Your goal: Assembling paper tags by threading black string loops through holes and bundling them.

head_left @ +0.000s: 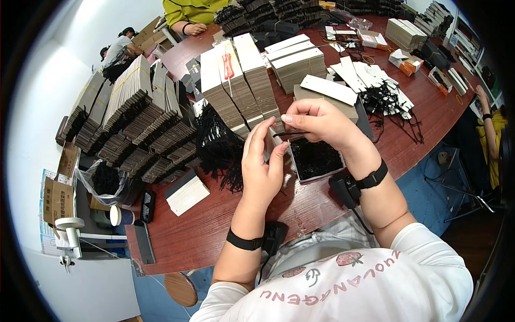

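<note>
My left hand (262, 166) is closed around a pale card strip (270, 144), held on edge with its face mostly hidden by the fingers. In a pinch between thumb and fingers, my right hand (317, 122) has a thin black cord (295, 133), whose other end reaches the card by my left fingers. Just below the right hand, an open box with a pale rim (317, 177) holds a mass of small black pieces. A bundle of long black cords (217, 145) hangs beside tall stacks of card strips (224, 88), left of my hands. On those stacks lies a red-handled tool (229, 67).
More banded card stacks (126, 99) with black cords fill the table's left side. A short white card pile (188, 194) lies in front of them. Loose white strips and tangled cords (383, 102) spread at right. Across the table (424, 126), another person's hand (195, 29) rests.
</note>
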### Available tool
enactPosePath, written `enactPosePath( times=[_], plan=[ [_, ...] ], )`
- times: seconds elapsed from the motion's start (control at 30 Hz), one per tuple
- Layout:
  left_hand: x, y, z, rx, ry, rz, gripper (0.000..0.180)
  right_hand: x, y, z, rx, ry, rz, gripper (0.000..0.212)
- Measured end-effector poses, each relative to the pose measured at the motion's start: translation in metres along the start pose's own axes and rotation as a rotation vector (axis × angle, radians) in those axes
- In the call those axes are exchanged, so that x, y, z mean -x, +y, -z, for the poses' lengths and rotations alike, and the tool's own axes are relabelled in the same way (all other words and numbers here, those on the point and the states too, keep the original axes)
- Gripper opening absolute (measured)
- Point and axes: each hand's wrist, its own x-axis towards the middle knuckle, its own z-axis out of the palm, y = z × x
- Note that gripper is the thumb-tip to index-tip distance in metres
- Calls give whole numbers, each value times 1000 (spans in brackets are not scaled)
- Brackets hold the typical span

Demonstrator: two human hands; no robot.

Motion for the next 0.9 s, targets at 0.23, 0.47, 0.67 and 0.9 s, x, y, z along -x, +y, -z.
enactPosePath(
  times=[0.23,0.47,0.67,0.9],
  plan=[
    [-5,12,2,-335,-156,-180,43,3,3,0,-139,-159,-38,29],
    [-5,17,5,-231,-131,-101,43,4,11,-2,-117,-262,110,26],
    [-4,23,5,-171,-20,-175,40,1,8,3,-76,-109,14,30],
    [0,9,7,-349,-82,-95,41,-3,10,-1,114,-206,110,33]
  ],
)
